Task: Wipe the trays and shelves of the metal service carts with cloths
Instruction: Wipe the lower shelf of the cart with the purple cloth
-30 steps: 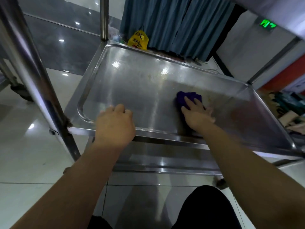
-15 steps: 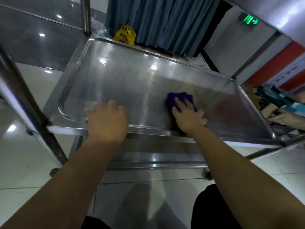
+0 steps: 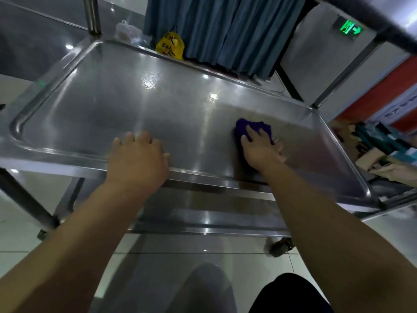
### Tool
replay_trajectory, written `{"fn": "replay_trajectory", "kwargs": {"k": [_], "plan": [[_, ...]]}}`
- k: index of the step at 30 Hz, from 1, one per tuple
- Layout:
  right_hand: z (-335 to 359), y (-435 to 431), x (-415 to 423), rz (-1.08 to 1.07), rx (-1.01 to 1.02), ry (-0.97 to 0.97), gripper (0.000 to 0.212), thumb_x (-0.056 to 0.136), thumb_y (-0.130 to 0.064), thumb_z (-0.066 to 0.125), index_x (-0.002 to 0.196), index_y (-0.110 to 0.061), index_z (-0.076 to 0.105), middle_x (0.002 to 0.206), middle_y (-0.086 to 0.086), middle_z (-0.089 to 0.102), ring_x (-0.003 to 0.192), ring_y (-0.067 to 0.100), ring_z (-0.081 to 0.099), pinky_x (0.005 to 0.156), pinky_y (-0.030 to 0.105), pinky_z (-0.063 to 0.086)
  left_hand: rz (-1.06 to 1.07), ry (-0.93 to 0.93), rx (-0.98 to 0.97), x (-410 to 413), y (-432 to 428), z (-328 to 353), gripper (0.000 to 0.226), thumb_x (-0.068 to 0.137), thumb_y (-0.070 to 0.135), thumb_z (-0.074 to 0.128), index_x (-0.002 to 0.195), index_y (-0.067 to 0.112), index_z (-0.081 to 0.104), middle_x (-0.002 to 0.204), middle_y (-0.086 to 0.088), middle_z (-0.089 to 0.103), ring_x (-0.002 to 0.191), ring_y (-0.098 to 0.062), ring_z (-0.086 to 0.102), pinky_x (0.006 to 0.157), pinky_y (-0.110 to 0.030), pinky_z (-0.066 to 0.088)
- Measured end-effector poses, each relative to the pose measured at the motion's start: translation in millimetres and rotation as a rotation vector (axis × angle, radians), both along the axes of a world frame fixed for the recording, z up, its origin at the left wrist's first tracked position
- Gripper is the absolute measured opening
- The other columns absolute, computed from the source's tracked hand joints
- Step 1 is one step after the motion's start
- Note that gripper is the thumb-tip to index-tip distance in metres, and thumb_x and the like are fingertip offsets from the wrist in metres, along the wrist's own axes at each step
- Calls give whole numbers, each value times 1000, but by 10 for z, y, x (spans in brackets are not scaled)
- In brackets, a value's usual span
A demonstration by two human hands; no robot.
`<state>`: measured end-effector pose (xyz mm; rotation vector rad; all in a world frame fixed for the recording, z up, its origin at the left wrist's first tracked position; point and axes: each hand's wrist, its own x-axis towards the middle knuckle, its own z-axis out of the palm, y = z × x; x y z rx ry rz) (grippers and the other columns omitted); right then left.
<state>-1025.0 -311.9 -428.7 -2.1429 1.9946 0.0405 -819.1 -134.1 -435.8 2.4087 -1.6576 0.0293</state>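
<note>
A wide steel tray (image 3: 126, 102) forms the middle shelf of a metal service cart. My right hand (image 3: 259, 150) lies flat on a purple cloth (image 3: 255, 127) and presses it onto the tray's right part, near the front rim. Over that front rim, left of centre, rests my left hand (image 3: 137, 159), fingers bent onto the tray edge. A lower shelf (image 3: 203, 213) of the cart shows beneath the tray.
Cart uprights stand at the back left (image 3: 91, 14) and back right (image 3: 345, 73). A yellow bag (image 3: 170, 47) and blue curtains (image 3: 216, 30) lie behind the cart. Boxes and clutter (image 3: 379, 152) sit to the right. A caster (image 3: 282, 245) rests on the tiled floor.
My right hand and the purple cloth slid a little to the right across the tray. My left hand stayed on the front rim. My view shifted.
</note>
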Motion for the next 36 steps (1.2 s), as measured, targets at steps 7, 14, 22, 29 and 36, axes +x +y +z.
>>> {"fn": "replay_trajectory", "kwargs": {"k": [7,14,22,29,36], "plan": [[-104,-145,-100,635,-39,-99,50,92,-62,27,141,-57,17,157,-17,12,140,21,21,106,34,16,-4,6,-195,-51,85,-113,39,86,28,43,84,-2,68,89,-21,62,85,-42,55,79,-49,40],[-24,-570,9,268,-71,35,50,100,-41,26,149,-31,22,159,1,8,143,36,8,111,62,13,64,-41,-218,-104,11,-179,29,91,20,52,84,-5,66,87,-26,60,86,-45,55,81,-52,42],[-38,-392,-271,674,-98,-129,47,96,-52,36,141,-52,25,155,-12,22,136,25,27,104,30,19,112,-19,-226,-152,71,-167,25,92,13,51,87,-5,67,94,-26,62,91,-47,57,81,-53,43],[-9,-369,-818,260,-91,-55,51,100,-40,33,149,-30,20,158,1,15,144,19,12,115,43,13,-6,114,-240,-737,-138,-70,22,90,24,52,93,7,65,100,-14,62,93,-39,58,78,-41,44],[-17,-58,-1391,607,-93,-205,49,92,-49,46,139,-50,33,153,-8,29,135,23,32,112,37,21,-128,20,-247,-1321,-461,-189,24,89,19,44,97,14,66,106,-5,64,101,-30,57,88,-39,37]]}}
